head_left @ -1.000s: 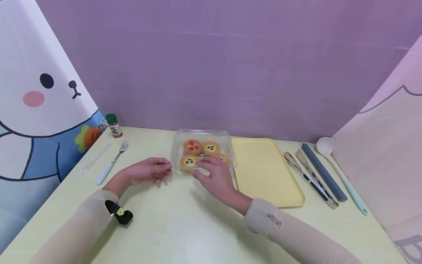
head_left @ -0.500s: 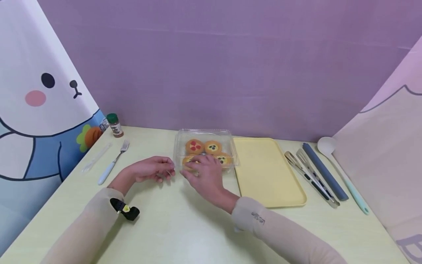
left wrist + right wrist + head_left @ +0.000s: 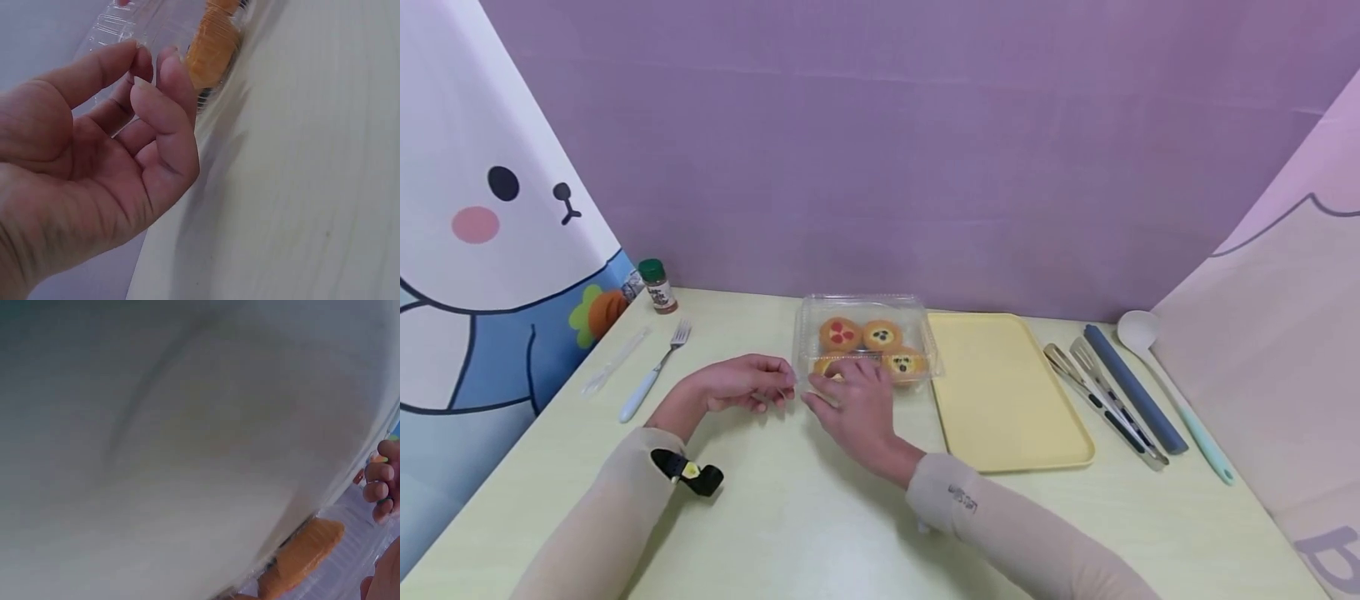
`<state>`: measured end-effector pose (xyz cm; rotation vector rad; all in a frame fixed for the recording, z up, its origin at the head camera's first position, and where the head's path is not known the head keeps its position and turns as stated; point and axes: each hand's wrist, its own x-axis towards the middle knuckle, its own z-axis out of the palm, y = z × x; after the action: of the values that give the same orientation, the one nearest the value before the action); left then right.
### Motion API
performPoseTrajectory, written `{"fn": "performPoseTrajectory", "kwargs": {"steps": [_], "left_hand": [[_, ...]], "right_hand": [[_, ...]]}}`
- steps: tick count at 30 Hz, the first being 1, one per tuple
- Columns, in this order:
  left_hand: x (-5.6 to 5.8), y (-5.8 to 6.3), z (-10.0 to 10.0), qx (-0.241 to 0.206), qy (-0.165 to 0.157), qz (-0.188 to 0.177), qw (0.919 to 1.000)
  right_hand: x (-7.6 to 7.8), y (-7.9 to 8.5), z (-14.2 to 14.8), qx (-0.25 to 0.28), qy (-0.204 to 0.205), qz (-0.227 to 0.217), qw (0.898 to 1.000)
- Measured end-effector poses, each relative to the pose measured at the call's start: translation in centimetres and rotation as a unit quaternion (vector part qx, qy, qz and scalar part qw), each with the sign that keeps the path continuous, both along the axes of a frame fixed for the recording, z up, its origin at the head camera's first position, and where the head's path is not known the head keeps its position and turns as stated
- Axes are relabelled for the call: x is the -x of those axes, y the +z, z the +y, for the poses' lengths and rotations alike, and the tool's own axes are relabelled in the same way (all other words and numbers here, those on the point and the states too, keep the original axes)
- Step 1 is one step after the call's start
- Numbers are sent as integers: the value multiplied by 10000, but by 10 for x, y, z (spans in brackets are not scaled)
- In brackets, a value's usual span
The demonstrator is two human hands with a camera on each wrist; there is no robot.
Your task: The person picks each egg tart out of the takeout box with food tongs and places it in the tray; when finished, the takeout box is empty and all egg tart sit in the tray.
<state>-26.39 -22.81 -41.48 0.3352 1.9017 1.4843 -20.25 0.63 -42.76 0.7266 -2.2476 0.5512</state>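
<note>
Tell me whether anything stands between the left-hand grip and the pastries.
Yes: the left wall of the clear plastic container stands between the left-hand grip and the pastries. Nothing else visible blocks the way.

Over on this desk point(image 3: 797, 525), a box point(image 3: 859, 302) is sitting back at the middle, with four tarts point(image 3: 841, 333) resting inside. The left fingers point(image 3: 775, 379) are staying by its front left corner, the right fingers point(image 3: 826, 383) at its front. A tray point(image 3: 1007, 392) is lying just to its right; then tongs point(image 3: 1124, 432), a rod point(image 3: 1135, 389) and a ladle point(image 3: 1184, 412) are following rightward. Leftward, a fork point(image 3: 650, 381) is lying beside a strip point(image 3: 616, 362), a jar point(image 3: 658, 290) standing behind them.
</note>
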Motion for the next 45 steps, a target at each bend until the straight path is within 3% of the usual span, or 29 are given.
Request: {"fn": "performPoseTrajectory", "kwargs": {"steps": [11,23,31,39,45], "left_hand": [[2,1,2,46,-83,49,9999],[-1,0,1,60,-93,159,9998],[-2,2,3,129,-37,221,9997],[-2,1,2,130,-34,201,9997],[-3,1,1,76,-54,197,9998]], "right_hand": [[-1,1,-6,-296,-409,-105,9987],[3,-2,-16,-567,-735,127,9956],[5,-2,-15,-577,-681,340,9954],[15,4,-11,-439,-493,884,9939],[20,9,-10,-398,-364,974,9938]]}}
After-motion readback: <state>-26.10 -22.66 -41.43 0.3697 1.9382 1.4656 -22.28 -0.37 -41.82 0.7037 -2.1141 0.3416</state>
